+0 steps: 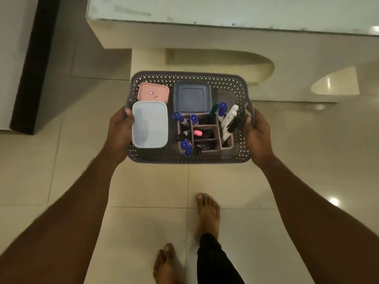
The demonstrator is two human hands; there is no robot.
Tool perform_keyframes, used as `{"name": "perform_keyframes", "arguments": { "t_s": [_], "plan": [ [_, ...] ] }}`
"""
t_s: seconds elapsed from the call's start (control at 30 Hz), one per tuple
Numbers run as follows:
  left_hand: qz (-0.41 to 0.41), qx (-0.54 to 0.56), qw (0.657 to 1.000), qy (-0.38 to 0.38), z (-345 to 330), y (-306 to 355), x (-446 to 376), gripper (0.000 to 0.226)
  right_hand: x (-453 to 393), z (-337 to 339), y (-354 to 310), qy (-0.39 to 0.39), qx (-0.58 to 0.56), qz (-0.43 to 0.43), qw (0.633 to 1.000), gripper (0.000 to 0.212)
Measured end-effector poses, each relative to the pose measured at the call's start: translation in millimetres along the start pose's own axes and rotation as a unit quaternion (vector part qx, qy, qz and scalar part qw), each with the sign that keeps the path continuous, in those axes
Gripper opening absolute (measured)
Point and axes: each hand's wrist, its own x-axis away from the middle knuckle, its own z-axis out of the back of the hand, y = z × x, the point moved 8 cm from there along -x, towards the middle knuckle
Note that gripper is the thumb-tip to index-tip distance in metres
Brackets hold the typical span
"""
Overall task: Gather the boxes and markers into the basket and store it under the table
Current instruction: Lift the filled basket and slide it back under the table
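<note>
I carry a grey perforated basket (190,158) in the air above the tiled floor. My left hand (120,132) grips its left rim and my right hand (257,134) grips its right handle. Inside lie a white box (150,125), a pink box (153,93) and a dark blue-grey box (192,97). A brown divided holder (206,128) in the basket carries several markers (228,121) with blue, green, black and white caps.
The table (225,11) with a glass top stands ahead, its pale curved base (205,62) just beyond the basket. A dark vertical panel (34,64) runs at the left. My bare feet (207,214) stand on the glossy floor tiles below.
</note>
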Motion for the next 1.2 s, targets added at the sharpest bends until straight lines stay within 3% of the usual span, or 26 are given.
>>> {"name": "perform_keyframes", "arguments": {
  "t_s": [0.43,0.83,1.2],
  "plan": [
    [-0.057,0.027,0.998,0.004,-45.6,-82.2,-125.8,0.034,-119.4,-47.9,95.2,0.019,-0.017,0.043,0.999,0.036],
    [-0.121,0.039,0.992,0.027,-68.6,-66.4,-220.9,0.027,-216.1,-74.7,97.8,0.050,-0.020,0.103,0.993,0.043],
    [-0.121,0.019,0.990,0.065,-83.6,-57.8,-265.3,0.023,-269.7,-89.1,95.1,0.047,-0.012,0.078,0.996,0.040]
  ]
}}
